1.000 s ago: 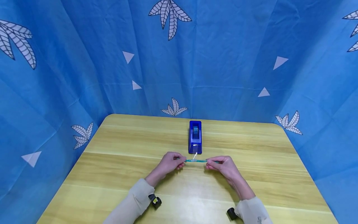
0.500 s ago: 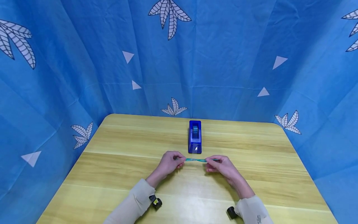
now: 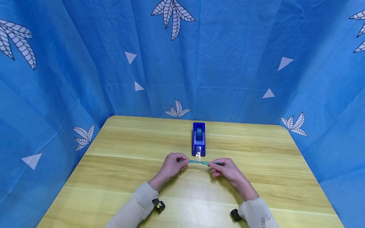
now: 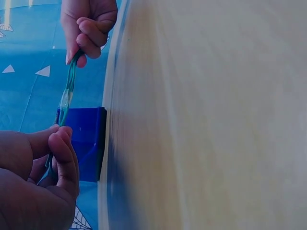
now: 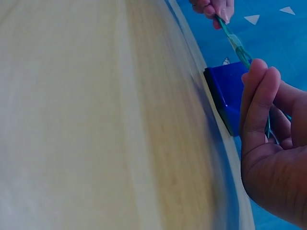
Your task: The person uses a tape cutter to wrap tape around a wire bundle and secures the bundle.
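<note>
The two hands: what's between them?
Thin green strands with clear tape partway run from the left hand to the right hand, as the left wrist view shows.

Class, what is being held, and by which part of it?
Green strands, pinched on either side of their exposed middle by the left grip and right grip.

Blue curtain (image 3: 233,47) behind wooden table (image 3: 256,152)

There are two hands, one left hand (image 3: 172,166) and one right hand (image 3: 230,171), two sleeves (image 3: 134,205), two black devices (image 3: 160,207), one table (image 3: 251,145), one tape dispenser (image 3: 195,147), one roll (image 3: 199,133) and one tape strip (image 3: 198,154). Green strands (image 4: 71,76) number at least two, twisted too finely for a sure count. The head view shows six leaf clusters (image 3: 178,110) and five white triangles (image 3: 130,57).
</note>
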`<state>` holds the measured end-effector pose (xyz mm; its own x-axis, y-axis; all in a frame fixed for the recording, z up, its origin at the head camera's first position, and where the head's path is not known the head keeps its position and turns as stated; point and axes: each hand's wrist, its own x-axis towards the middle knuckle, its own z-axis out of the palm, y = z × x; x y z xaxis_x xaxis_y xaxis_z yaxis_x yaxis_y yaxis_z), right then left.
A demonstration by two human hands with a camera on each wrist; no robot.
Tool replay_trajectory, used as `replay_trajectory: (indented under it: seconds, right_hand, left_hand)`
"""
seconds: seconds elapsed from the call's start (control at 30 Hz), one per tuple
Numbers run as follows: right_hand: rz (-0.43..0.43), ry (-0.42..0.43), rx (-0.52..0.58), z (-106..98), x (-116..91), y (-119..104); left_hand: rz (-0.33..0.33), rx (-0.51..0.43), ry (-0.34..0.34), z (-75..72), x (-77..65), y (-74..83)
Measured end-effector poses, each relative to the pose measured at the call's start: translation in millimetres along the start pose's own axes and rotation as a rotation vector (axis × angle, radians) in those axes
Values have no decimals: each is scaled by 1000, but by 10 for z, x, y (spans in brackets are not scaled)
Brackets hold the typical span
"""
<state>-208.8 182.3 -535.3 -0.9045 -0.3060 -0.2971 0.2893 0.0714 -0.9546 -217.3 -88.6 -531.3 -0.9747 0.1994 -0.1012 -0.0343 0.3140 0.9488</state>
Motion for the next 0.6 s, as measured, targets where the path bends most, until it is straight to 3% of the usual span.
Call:
replay_trajectory:
  seconds: [0.13, 0.37, 0.6]
  right_hand:
    - [-26, 14, -2, 8, -1, -1]
    - [-74, 31, -59, 30, -10, -11]
    - [-70, 34, -74, 17, 0, -16]
  left_hand:
    - [-9, -21, -5, 7, 10, -21]
    - [-94, -251, -64, 19, 60, -79]
    - [-74, -252, -64, 17, 82, -46]
